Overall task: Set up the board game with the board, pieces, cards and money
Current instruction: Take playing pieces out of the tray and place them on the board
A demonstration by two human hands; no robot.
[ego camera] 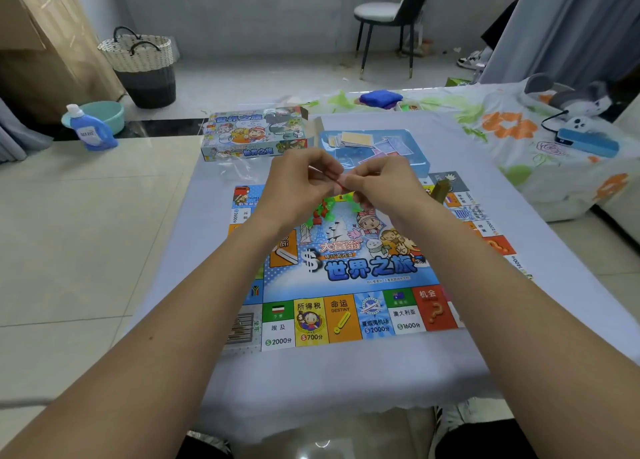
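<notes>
Both hands, left [299, 181] and right [375, 184], pinch 1 red piece [341, 182] in curled fingers. Green pieces [327, 209] lie on the board [346, 306] below.

The board [346, 271] lies flat at the centre of the bench [311, 382]. Behind it, to the left, stands the game box [254, 134]; to the right of the box sits a tray [408, 146] holding cards and money [356, 140]. A heap of small pieces [323, 212] rests on the board's far half, directly under both hands [341, 184]. A bottle [90, 129] stands on the floor, left of the bench.
</notes>
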